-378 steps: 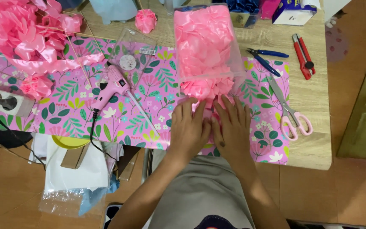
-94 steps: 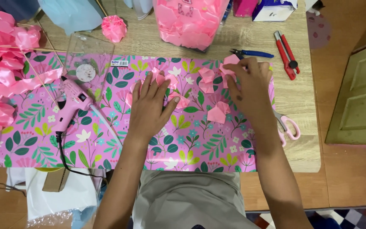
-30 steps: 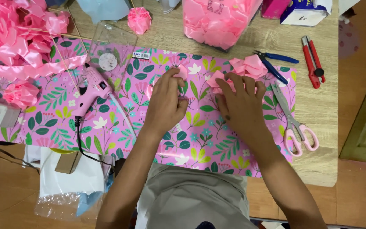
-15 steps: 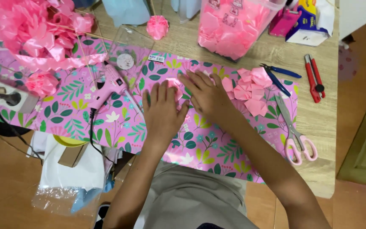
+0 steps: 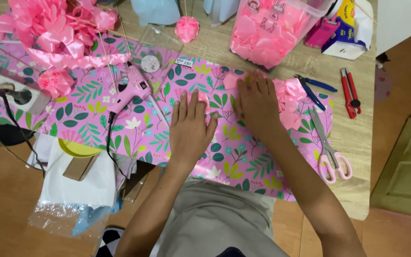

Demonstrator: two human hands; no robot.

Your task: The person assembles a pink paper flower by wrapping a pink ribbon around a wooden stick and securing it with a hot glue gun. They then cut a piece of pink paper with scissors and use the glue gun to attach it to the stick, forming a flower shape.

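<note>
Wooden table (image 5: 357, 185), floral pink wrapping sheet (image 5: 96, 128) spread across it, brown floor around. Both hands down flat on the sheet, fingers spread, gripping nothing. Left hand (image 5: 191, 126) presses a small pink petal piece (image 5: 203, 99), only its far edge peeking past the fingers. Right hand (image 5: 258, 102) lies just right of it, fingertips at another pink piece (image 5: 230, 80) on the far side.

Change vs half a sec ago: hands were overlapped over one spot, now apart, side by side. A sec back the right hand sat nearer the loose petal pile (image 5: 288, 102); it's moved left since, so my read is one piece pulled out of the pile and getting flattened.

Outward: pile just right of the right hand, then blue pliers (image 5: 317, 88), pink-handled scissors (image 5: 329, 152) and a red cutter (image 5: 350, 93) on bare wood. Far side, clear tub of pink petals (image 5: 272, 33). Left, pink glue gun (image 5: 132, 90) w/ black cord, a finished ribbon rose (image 5: 186, 28) farther back, big ribbon bunch (image 5: 58, 33) in the far left corner. Near left, plastic bags (image 5: 72, 200) off the table edge.
</note>
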